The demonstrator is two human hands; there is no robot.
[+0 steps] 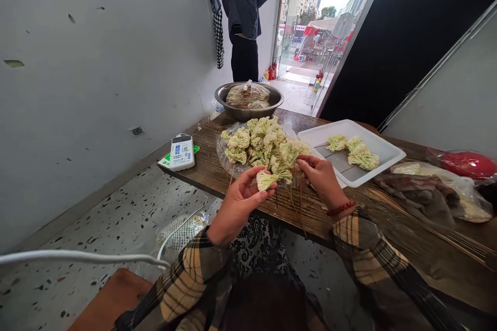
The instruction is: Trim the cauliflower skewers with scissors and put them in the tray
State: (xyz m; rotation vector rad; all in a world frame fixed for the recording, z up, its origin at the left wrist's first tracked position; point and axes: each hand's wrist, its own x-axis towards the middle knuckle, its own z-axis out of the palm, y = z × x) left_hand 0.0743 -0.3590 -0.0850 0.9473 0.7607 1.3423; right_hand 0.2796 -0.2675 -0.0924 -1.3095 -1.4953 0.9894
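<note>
Between the thumb and fingers of my left hand [243, 199] is a small pale cauliflower floret [266, 180], its cut stem pointing right. My right hand [320, 175] is closed in a pinch at the right edge of a heap of cauliflower florets [264, 139]; what its fingertips hold is hard to make out. The heap rests on clear plastic on the wooden table. Thin wooden skewers [301, 209] poke out below the heap, past the table's near edge, close under my right hand.
A white tray [394, 154] with several skewered-looking floret pieces stands to the right. Behind the heap is a metal basin [221, 97] with plastic-bagged food. A white box [181, 152] sits at the left corner. Cloth [419, 196] and bags lie right. A person [244, 15] stands beyond.
</note>
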